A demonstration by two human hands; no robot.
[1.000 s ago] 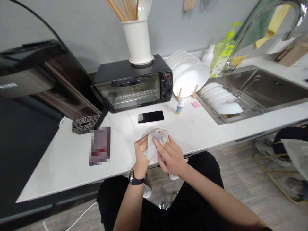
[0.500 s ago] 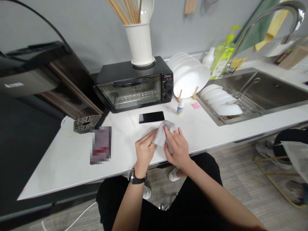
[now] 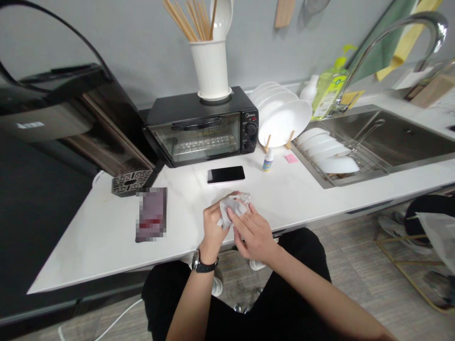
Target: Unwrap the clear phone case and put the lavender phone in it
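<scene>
Over the counter's front edge, my left hand (image 3: 212, 226) is closed around a crumpled, thin white wiping cloth (image 3: 227, 208). My right hand (image 3: 256, 234) presses its fingers onto the same cloth from the right, pinching it against the left. Whether something else lies inside the folds I cannot make out. Just behind the hands a black-screened phone (image 3: 226, 174) lies flat. A small white bottle with a blue and yellow label (image 3: 268, 160) stands upright to the phone's right, near a pink sticky note (image 3: 291, 158).
A black toaster oven (image 3: 202, 128) bears a white utensil holder (image 3: 211, 68). To its right are racked white plates (image 3: 284, 121), a green soap bottle (image 3: 329, 90) and a sink (image 3: 408, 128) with bowls (image 3: 330, 151). A dark machine (image 3: 103, 128) and a purple pouch (image 3: 152, 214) are at left.
Both hands have drawn slightly down and closer together. The cloth, which was draped wider over the fingers, is now bunched up between them. The view has shifted slightly.
</scene>
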